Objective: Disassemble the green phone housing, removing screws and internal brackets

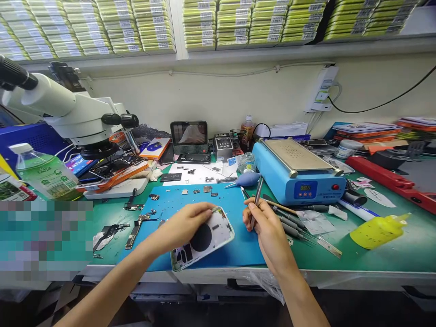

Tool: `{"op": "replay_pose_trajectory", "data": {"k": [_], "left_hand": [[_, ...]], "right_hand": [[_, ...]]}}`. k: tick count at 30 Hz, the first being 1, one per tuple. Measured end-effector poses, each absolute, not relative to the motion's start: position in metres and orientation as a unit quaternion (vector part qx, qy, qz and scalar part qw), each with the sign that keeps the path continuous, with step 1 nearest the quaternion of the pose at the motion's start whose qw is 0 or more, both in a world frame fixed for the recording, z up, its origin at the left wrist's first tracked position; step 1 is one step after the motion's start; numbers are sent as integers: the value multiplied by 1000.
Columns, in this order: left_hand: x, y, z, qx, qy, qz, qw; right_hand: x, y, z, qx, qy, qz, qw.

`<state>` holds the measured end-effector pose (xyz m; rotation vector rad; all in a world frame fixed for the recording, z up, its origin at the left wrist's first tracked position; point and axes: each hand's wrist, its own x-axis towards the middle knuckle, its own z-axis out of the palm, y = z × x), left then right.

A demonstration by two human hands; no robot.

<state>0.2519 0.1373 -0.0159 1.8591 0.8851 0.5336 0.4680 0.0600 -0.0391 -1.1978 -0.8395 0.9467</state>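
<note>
My left hand (pixel 185 222) grips the upper edge of a phone back housing (pixel 218 234), which is tilted with its inner side toward me. A large black disc (pixel 200 237) and black patches show inside the housing. Held upright in my right hand (pixel 262 220) is a slim dark tool, perhaps tweezers (pixel 258 195); its lower end is partly covered by my fingers. The tool is apart from the housing, to its right. Beneath both hands lies a blue mat (pixel 245 252) with several small phone parts (pixel 195 191) toward its far side.
A microscope (pixel 81 113) and a green-liquid bottle (pixel 44 170) stand at left. On the right are a blue heating machine (pixel 296 170), several pen-like tools (pixel 289 222) and a yellow squeeze bottle (pixel 376 231). Behind the mat are a small display (pixel 189 134) and a blue air blower (pixel 248 179).
</note>
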Motion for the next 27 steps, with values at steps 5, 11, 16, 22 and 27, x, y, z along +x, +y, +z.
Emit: {"op": "replay_pose_trajectory", "data": {"k": [5, 11, 16, 22, 27], "left_hand": [[280, 122, -23, 876, 323, 196, 299], [297, 139, -23, 922, 317, 205, 89], [306, 160, -22, 952, 266, 145, -43], [305, 167, -18, 975, 164, 87, -119], [307, 170, -15, 979, 121, 79, -143]], "right_hand": [[469, 59, -40, -522, -370, 414, 648], [469, 58, -37, -527, -374, 417, 640], [468, 57, -35, -532, -375, 411, 638], [469, 57, -38, -535, -379, 410, 634], [469, 61, -39, -534, -380, 408, 635]]}}
